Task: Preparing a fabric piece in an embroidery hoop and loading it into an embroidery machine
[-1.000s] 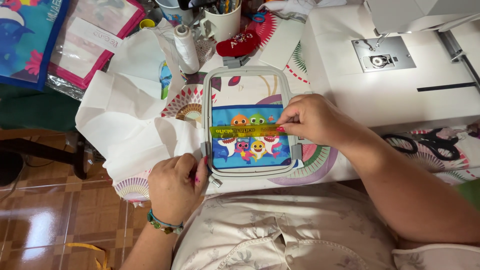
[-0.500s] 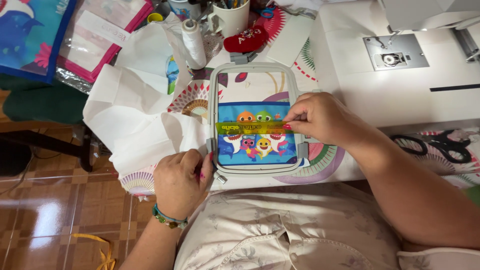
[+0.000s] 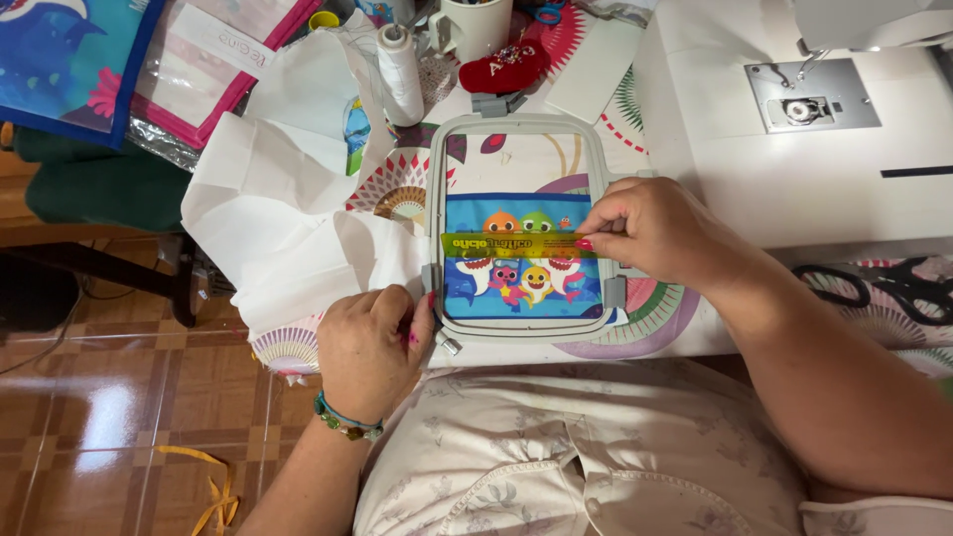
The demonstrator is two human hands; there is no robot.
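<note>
A grey rounded embroidery hoop (image 3: 435, 199) lies on the table in front of me. It frames a blue cloth (image 3: 476, 288) printed with cartoon sea animals. A yellow-green ruler (image 3: 496, 244) lies across the cloth. My right hand (image 3: 650, 228) pinches the ruler's right end at the hoop's right edge. My left hand (image 3: 372, 347) rests at the hoop's lower left corner, its fingers curled against the frame and the white cloth (image 3: 288, 238) beside it.
A white sewing machine (image 3: 794, 129) stands at the right, black scissors (image 3: 874, 283) below it. A white thread spool (image 3: 399, 74), a mug (image 3: 476, 25) and a red pincushion (image 3: 501, 67) sit behind the hoop. Colourful bags (image 3: 79, 50) lie at top left.
The view has shifted slightly. My right hand and the ruler stay across the cloth, and my left hand stays at the hoop's lower left corner.
</note>
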